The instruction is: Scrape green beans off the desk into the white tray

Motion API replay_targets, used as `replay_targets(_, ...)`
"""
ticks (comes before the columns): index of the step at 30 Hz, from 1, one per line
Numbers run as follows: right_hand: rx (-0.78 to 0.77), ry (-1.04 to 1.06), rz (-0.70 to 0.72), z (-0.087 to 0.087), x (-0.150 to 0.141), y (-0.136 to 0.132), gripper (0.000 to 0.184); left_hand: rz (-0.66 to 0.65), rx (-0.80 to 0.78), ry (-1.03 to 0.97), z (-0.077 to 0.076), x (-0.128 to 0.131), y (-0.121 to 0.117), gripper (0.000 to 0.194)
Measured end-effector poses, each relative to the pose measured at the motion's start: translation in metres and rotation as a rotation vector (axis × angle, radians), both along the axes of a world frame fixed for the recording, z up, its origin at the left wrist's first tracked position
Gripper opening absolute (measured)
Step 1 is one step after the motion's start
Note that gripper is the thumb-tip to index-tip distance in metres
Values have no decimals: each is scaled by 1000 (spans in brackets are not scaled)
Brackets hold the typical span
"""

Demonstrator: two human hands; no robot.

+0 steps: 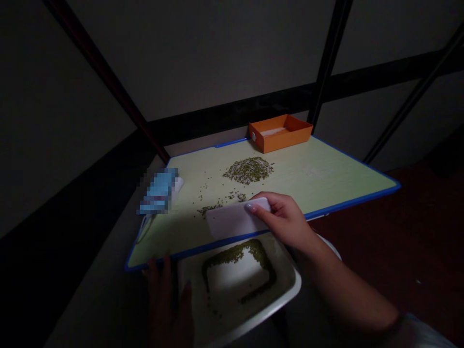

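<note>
My right hand (284,215) grips a flat white rectangular scraper (235,220), thumb on its near face. The scraper stands tilted on its long edge at the front of a pale green board (348,176) with a blue rim. Behind it lie a scattered strip of small green beans (210,209) and a larger pile of beans (250,170). Below the board's front edge is a white basin (290,292), with more green beans along its inner floor. In shadow, my left hand (168,299) holds the basin's left side, thumb at the rim and fingers near the board's edge.
An orange open box (288,140) stands at the board's back edge. On the left lies a blurred-out blue object (159,191), with a cord (144,227) beside it. A panelled wall (232,58) rises behind the board. Dark reddish floor (406,251) shows at right.
</note>
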State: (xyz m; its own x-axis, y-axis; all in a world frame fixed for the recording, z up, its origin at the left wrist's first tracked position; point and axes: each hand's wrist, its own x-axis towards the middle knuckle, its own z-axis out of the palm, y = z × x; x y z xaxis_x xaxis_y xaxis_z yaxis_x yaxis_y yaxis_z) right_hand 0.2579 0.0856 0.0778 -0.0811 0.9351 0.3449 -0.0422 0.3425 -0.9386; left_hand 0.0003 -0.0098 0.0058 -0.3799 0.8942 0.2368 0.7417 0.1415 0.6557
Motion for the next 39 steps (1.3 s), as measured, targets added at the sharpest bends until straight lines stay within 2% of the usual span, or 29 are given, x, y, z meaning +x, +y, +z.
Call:
replay_targets(5, 27, 24, -43, 4, 8, -3, 21, -6, -19, 14, -5, -5, 1, 64)
replay_targets(7, 37, 42, -117, 5, 13, -3, 23, 2, 3, 3, -5, -6, 2, 64)
replay_targets(10, 34, 27, -242, 5, 20, -3, 25, -3, -54, -36, -3, -6, 2, 65)
replay_targets(14, 27, -16, -305, 4, 26, -5, 23, 7, -65, -77, -3, -8, 2, 62)
replay_targets(17, 12, -20, -309, 2, 24, -7, 25, 8, -40, -85, -10, -9, 2, 63)
replay_targets(21, -7, -28, -292, -4, 14, -6, 25, -4, 87, -16, -25, -11, 2, 62)
replay_targets(24, 3, -36, -328, -7, 7, -4, 25, -17, 120, -11, -30, -11, 1, 62)
replay_targets(33, 39, -44, -529, -7, 19, 1, 26, -42, 179, 17, -31, -7, 1, 64)
replay_targets(39, 1, -55, -487, -9, 19, 7, 29, -46, 159, 16, -25, -5, 3, 64)
